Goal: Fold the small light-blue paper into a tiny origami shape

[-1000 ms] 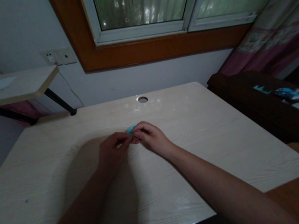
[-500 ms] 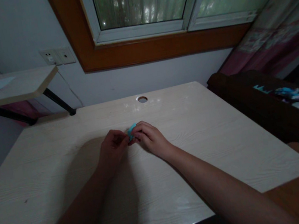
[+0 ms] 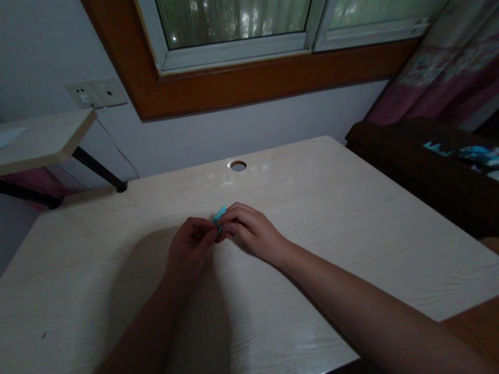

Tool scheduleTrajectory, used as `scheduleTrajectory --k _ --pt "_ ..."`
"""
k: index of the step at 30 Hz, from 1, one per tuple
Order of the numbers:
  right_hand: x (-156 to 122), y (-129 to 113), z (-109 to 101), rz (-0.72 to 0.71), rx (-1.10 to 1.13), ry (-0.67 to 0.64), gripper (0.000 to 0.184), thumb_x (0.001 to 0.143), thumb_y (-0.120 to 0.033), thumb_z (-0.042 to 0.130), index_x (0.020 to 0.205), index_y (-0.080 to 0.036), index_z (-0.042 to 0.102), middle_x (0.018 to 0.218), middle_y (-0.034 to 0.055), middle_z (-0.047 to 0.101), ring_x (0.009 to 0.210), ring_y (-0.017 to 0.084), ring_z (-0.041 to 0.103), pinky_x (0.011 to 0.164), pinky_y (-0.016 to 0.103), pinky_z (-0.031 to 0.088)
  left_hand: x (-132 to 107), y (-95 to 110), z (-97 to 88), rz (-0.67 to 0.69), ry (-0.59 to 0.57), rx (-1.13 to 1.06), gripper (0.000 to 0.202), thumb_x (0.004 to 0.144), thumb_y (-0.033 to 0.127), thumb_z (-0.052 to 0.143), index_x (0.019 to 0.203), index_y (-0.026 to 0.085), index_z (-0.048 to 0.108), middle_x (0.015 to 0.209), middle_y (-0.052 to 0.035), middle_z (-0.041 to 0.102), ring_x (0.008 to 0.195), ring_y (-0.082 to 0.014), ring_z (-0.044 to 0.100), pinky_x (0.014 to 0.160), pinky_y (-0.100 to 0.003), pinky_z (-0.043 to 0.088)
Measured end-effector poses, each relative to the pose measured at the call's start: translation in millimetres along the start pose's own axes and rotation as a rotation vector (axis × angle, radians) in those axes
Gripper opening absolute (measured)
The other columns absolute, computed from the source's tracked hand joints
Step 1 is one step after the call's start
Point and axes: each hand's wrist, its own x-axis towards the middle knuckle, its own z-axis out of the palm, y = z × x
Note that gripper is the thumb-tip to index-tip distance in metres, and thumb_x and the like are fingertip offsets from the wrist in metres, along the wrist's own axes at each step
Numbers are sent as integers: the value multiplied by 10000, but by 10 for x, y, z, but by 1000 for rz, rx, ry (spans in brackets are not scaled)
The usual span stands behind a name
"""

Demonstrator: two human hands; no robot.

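Observation:
A small turquoise piece, perhaps folded paper [image 3: 220, 215], sits between my two hands at the middle of a pale wooden desk [image 3: 80, 283]. My left hand [image 3: 190, 250] pinches it from the left with curled fingers. My right hand [image 3: 251, 231] grips it from the right, fingers bent over it. Most of the piece is hidden by my fingers; only its top edge shows. Both hands rest low on the desk top.
A round cable hole [image 3: 237, 165] lies at the desk's far edge. A side shelf [image 3: 20, 144] on black legs juts out at the left. A dark wooden bed frame [image 3: 442, 181] with bedding stands to the right. A window [image 3: 240, 5] and wall sockets [image 3: 95, 94] are behind.
My left fingers have closed in a little nearer the turquoise piece. Both hands stay in the same place on the desk.

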Motion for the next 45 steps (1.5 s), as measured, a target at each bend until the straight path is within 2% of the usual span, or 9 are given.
scheduleTrajectory --k 14,19,22,31,35,40,42,45 --pt "2 -35 -6 -14 -57 9 160 971 -154 494 939 -211 640 843 29 595 853 161 574 793 303 468 -22 -20 -26 32 5 155 142 824 305 709 857 177 657 762 -13 685 711 -139 669 690 -252 558" --pt "-11 -32 -1 -23 -70 59 150 969 -186 514 957 -224 659 886 40 614 873 168 593 787 312 486 -33 14 -32 111 4 275 161 777 293 762 858 183 677 793 -20 700 726 -140 668 712 -252 563" --pt "-18 -36 13 -28 -79 74 147 965 -191 523 965 -228 666 892 41 622 875 169 600 781 314 494 -40 13 -42 162 13 351 122 803 279 737 857 183 686 798 -23 704 729 -136 667 724 -251 566" --pt "-16 -108 27 -35 -74 92 164 969 -172 506 968 -225 661 901 44 638 884 168 610 791 316 508 -73 17 -46 293 75 425 41 806 215 716 843 200 706 866 -39 723 801 -154 681 752 -272 561" --pt "-20 -114 41 3 -23 115 148 961 -186 526 955 -235 665 877 30 652 832 158 632 780 318 520 -81 28 -44 290 82 441 34 814 229 710 838 205 707 879 -41 727 809 -162 687 752 -281 560" --pt "-27 -56 76 134 176 195 107 915 -229 609 1000 -239 673 925 22 646 724 122 654 728 291 546 -78 -4 -65 285 132 423 62 808 246 717 852 203 711 907 -55 732 843 -178 692 770 -296 562" --pt "-23 -36 80 155 196 226 129 880 -212 649 1000 -245 685 936 25 648 748 130 654 729 292 550 -77 -11 -69 281 145 424 65 808 248 718 854 203 710 907 -55 731 843 -179 692 779 -301 563" --pt "-12 -37 73 109 157 234 155 852 -172 670 974 -257 713 963 32 662 835 149 643 753 299 540 -79 -8 -65 296 134 439 56 814 241 711 857 205 707 900 -50 730 838 -177 691 786 -304 559"
